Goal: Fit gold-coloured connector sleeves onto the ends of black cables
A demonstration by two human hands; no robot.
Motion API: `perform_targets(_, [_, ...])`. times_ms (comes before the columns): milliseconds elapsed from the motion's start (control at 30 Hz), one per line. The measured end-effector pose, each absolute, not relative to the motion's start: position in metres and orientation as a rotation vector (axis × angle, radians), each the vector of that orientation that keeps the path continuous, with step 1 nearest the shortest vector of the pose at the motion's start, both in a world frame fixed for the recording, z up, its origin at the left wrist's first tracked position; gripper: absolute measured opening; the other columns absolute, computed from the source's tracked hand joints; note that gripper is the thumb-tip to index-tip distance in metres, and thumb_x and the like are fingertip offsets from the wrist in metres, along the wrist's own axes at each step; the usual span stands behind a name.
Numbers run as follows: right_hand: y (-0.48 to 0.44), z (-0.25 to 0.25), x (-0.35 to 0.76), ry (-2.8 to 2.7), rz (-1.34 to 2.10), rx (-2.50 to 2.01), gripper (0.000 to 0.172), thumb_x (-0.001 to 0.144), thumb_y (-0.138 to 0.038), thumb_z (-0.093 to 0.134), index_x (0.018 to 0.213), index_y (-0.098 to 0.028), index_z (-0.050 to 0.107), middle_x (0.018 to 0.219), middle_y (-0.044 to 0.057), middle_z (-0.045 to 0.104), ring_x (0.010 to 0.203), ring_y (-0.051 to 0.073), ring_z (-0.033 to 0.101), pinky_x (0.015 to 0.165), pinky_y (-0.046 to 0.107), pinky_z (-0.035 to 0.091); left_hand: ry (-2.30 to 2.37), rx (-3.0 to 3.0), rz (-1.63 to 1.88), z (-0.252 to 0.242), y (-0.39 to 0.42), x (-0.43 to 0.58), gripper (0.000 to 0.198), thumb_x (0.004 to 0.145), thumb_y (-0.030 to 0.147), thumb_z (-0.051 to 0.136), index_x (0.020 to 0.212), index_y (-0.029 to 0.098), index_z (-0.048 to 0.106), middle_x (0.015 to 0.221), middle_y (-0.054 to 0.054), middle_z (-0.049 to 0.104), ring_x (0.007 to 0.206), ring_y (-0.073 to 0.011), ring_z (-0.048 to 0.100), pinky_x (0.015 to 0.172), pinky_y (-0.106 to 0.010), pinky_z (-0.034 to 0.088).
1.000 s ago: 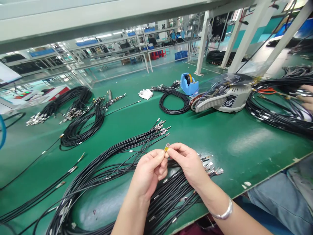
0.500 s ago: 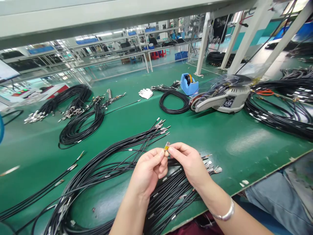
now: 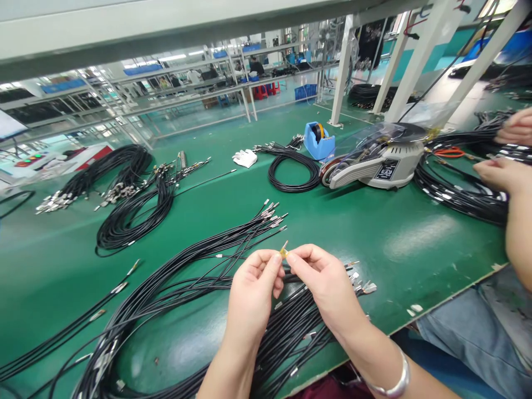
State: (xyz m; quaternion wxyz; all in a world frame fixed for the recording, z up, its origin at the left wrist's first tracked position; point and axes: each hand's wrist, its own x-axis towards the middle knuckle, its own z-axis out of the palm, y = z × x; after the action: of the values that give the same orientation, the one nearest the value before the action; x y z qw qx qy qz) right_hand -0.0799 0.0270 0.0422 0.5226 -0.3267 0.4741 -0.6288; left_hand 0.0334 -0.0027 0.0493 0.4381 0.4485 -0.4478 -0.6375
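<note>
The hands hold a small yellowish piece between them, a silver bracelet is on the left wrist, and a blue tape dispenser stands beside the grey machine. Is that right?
One error: in the head view, the silver bracelet is on the wrist of the right hand, not the left. The piece and tape dispenser are as stated.

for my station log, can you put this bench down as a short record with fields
left hand: fingertips pinching the taped connector
right hand: pinching the same piece; silver bangle on the wrist
held piece: small, yellow tape, metal tip pointing up
under the hands: black cables on a green table
further back: white glove, blue tape dispenser, grey machine
right edge: another person's hands by a black cable coil
</note>
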Motion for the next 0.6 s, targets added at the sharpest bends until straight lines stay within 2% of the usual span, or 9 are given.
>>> perform_targets(233, [0.0269,0.0419,-0.0779,1.06,-1.527,-0.686,0.02,0.075,-0.033,0.07,0.073,-0.015,0.062,0.07,0.0,0.065,0.064,0.01,0.058,0.064,0.022,0.048,-1.228,1.201,-1.37,0.0505,0.0014,0.0284,0.025,0.078,0.037,0.065,0.081,0.013,0.058,0.063,0.002,0.053,0.051,-0.0056,0.046,0.044,-0.017,0.037])
perform_targets(467, [0.0285,0.0404,-0.0752,1.102,-1.543,-0.657,0.021,0.072,-0.033,0.073,0.075,-0.014,0.064,0.071,0.0,0.064,0.066,0.01,0.057,0.065,0.022,0.047,-1.284,1.214,-1.181,0.0538,0.0042,0.0241,0.021,0.077,0.033,0.065,0.079,0.013,0.06,0.061,0.001,0.054,0.05,-0.0061,0.047,0.045,-0.017,0.039])
perform_targets(600, [0.0281,0.0399,-0.0757,1.117,-1.548,-0.651,0.02,0.072,-0.033,0.072,0.073,-0.015,0.064,0.07,-0.001,0.064,0.066,0.009,0.057,0.065,0.021,0.047,-1.272,1.222,-1.16,0.0529,0.0045,0.024,0.022,0.076,0.034,0.066,0.079,0.012,0.06,0.063,0.001,0.055,0.05,-0.0061,0.047,0.045,-0.017,0.039])
